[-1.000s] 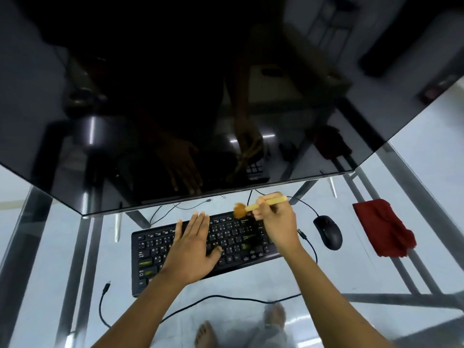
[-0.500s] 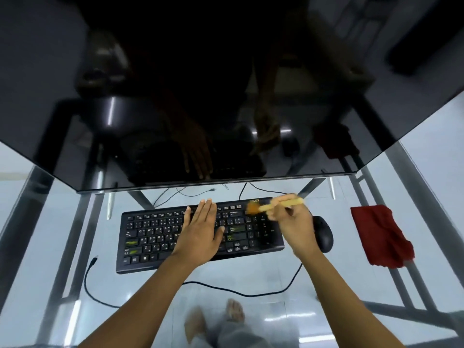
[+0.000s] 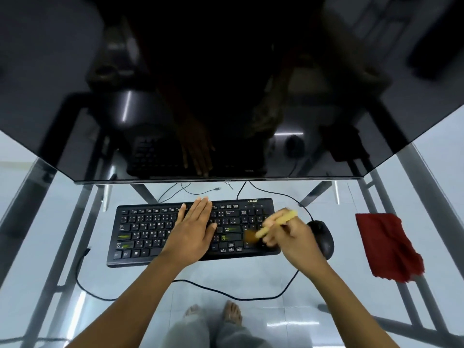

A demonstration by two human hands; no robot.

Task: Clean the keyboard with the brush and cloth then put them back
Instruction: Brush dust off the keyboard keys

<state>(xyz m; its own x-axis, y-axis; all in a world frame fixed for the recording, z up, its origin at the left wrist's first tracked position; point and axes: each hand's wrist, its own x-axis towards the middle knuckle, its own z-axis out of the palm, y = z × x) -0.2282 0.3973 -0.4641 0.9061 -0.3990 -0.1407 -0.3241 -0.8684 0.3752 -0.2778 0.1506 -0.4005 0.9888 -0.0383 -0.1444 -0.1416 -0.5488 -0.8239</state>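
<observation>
A black keyboard [image 3: 148, 229] lies on the glass desk below the monitor. My left hand [image 3: 193, 232] rests flat on its middle keys with the fingers straight. My right hand [image 3: 291, 237] grips a small brush [image 3: 272, 226] with a yellow handle. Its brown bristles touch the keys at the keyboard's right end and look blurred. A red cloth [image 3: 386, 244] lies crumpled on the desk at the far right, apart from both hands.
A black mouse [image 3: 324, 237] sits just right of the keyboard, close behind my right hand. A large dark monitor [image 3: 226, 84] overhangs the desk's back. Cables [image 3: 226, 292] loop across the glass desk [image 3: 276, 277] in front. Bare feet show through the glass.
The brush has come down from the keyboard's top edge to its lower right keys. My left hand stays flat on the keys. The view has shifted, so the keyboard sits more centred.
</observation>
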